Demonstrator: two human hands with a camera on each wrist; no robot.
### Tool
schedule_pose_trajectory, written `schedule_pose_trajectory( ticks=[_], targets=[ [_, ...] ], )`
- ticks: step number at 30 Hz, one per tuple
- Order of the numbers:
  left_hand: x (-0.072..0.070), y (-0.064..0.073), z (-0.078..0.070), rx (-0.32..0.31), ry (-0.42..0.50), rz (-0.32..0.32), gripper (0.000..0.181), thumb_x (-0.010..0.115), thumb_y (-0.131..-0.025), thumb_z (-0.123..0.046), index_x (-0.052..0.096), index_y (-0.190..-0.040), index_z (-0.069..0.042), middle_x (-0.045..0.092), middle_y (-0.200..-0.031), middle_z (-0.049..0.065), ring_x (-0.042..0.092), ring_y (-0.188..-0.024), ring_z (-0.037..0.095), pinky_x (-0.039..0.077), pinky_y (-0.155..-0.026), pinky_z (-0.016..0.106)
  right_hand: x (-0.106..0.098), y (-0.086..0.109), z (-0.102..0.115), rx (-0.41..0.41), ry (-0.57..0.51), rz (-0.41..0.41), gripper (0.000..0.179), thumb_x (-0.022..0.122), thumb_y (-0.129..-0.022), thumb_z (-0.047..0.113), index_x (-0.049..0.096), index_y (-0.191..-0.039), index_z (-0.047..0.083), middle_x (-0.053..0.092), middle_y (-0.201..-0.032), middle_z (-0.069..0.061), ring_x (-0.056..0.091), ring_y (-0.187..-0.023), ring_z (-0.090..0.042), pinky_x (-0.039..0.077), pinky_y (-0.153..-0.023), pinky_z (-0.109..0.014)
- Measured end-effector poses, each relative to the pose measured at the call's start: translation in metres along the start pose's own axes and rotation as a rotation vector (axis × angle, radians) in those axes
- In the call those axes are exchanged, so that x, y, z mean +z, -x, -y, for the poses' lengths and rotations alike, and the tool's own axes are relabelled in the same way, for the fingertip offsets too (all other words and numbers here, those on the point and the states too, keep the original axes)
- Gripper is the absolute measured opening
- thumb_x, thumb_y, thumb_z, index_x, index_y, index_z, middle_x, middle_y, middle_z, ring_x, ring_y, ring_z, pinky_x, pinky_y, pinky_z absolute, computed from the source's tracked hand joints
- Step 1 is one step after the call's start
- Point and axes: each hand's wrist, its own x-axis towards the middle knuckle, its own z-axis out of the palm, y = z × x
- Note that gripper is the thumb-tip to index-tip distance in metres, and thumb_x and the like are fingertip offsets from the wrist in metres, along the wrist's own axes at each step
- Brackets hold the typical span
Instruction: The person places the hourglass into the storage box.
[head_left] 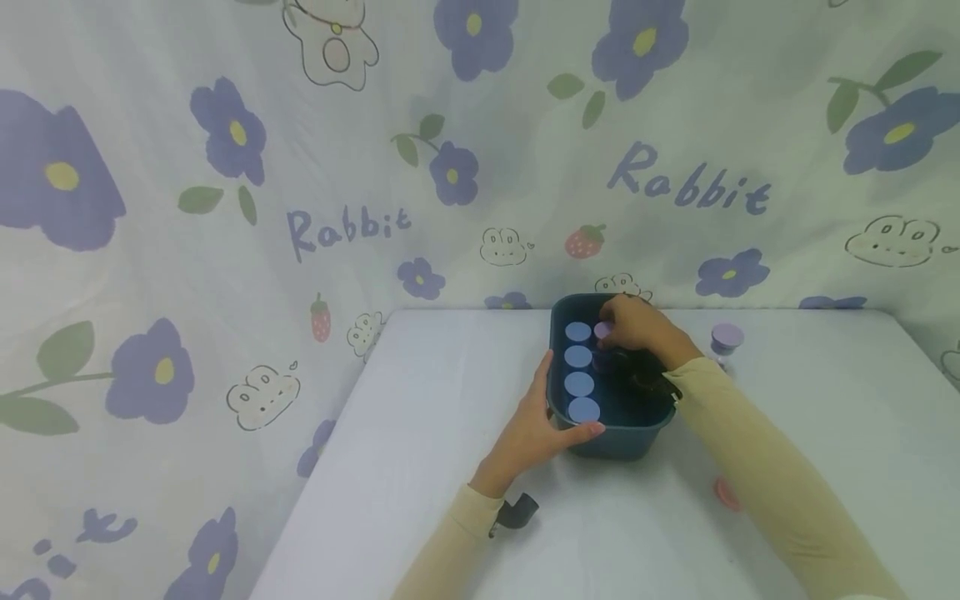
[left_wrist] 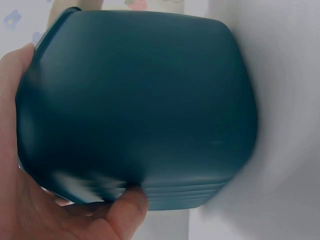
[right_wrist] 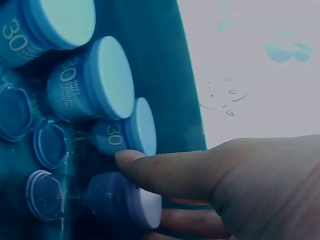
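Observation:
A dark teal plastic bin (head_left: 615, 442) stands on the white table. My left hand (head_left: 525, 429) grips its near left corner, thumb at the near rim and fingers along the left side. Inside, a row of blue-capped sand timers (head_left: 579, 384) lines the left wall; "30" is printed on them in the right wrist view. My right hand (head_left: 637, 325) reaches into the far end of the bin. It pinches a sand timer with a pale purple cap (right_wrist: 149, 207), beside the blue-capped ones. The wrist hides part of the bin's right side.
Right of the bin, another purple-capped sand timer (head_left: 727, 337) stands on the table (head_left: 435, 383), partly behind the right sleeve. A red-pink round piece (head_left: 726, 493) shows beside the right forearm. A patterned curtain (head_left: 510, 167) hangs behind the table.

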Motion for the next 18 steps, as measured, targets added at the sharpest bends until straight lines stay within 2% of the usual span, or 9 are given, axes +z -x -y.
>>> schedule_pose_trajectory(
  ticks=[4,8,10,14,15,17,18],
  targets=[
    [0.000,0.001,-0.001,0.000,-0.003,-0.001,0.119,0.077,-0.076,-0.075,0.000,-0.163,-0.046,0.013,-0.174,-0.016,0.024,-0.161,0.021,0.030,-0.125,0.062,-0.005,0.006,-0.005,-0.025,-0.062,-0.020,0.061,0.077,-0.092,0.019,0.055,-0.141,-0.007,0.061,-0.140,-0.030,0.063,-0.124,-0.047,0.051,-0.108,-0.062],
    [0.001,0.002,-0.002,-0.005,-0.005,0.005,0.120,0.077,-0.076,-0.074,0.000,-0.164,-0.045,0.013,-0.175,-0.013,0.026,-0.160,0.023,0.033,-0.124,0.063,-0.018,0.015,-0.014,-0.087,-0.105,-0.078,0.059,0.076,-0.093,0.022,0.056,-0.140,-0.007,0.061,-0.139,-0.031,0.061,-0.127,-0.049,0.053,-0.105,-0.062],
    [0.001,0.002,-0.003,-0.010,0.002,0.007,0.121,0.077,-0.075,-0.074,-0.001,-0.163,-0.045,0.013,-0.175,-0.013,0.026,-0.160,0.023,0.034,-0.123,0.063,-0.028,0.023,-0.019,-0.107,-0.141,-0.106,0.056,0.075,-0.094,0.023,0.057,-0.139,-0.006,0.061,-0.138,-0.031,0.060,-0.127,-0.050,0.053,-0.104,-0.063],
    [0.001,0.002,-0.004,-0.023,0.009,0.005,0.121,0.078,-0.075,-0.074,-0.001,-0.162,-0.048,0.013,-0.174,-0.014,0.026,-0.160,0.022,0.034,-0.123,0.063,-0.048,0.045,-0.032,-0.095,-0.241,-0.177,0.054,0.072,-0.097,0.030,0.058,-0.140,-0.001,0.062,-0.140,-0.028,0.060,-0.130,-0.048,0.052,-0.105,-0.064],
    [0.000,0.002,-0.004,-0.025,0.009,0.003,0.121,0.078,-0.074,-0.074,-0.001,-0.162,-0.049,0.013,-0.174,-0.014,0.026,-0.160,0.022,0.034,-0.123,0.062,-0.053,0.051,-0.036,-0.088,-0.257,-0.204,0.054,0.072,-0.098,0.032,0.059,-0.140,0.000,0.062,-0.139,-0.027,0.061,-0.129,-0.046,0.054,-0.106,-0.061],
    [0.000,0.001,-0.004,-0.027,0.010,-0.002,0.121,0.079,-0.074,-0.073,-0.001,-0.162,-0.050,0.013,-0.174,-0.015,0.026,-0.160,0.020,0.034,-0.123,0.061,-0.062,0.064,-0.045,-0.070,-0.280,-0.260,0.055,0.071,-0.098,0.038,0.060,-0.140,0.004,0.065,-0.138,-0.023,0.065,-0.125,-0.037,0.059,-0.102,-0.042],
    [0.000,0.001,-0.004,-0.027,0.013,-0.003,0.120,0.079,-0.074,-0.073,-0.001,-0.161,-0.050,0.014,-0.174,-0.015,0.026,-0.160,0.020,0.035,-0.123,0.061,-0.065,0.070,-0.051,-0.067,-0.289,-0.289,0.055,0.071,-0.098,0.040,0.061,-0.139,0.005,0.066,-0.137,-0.021,0.067,-0.121,-0.028,0.059,-0.099,-0.031]
  ],
)
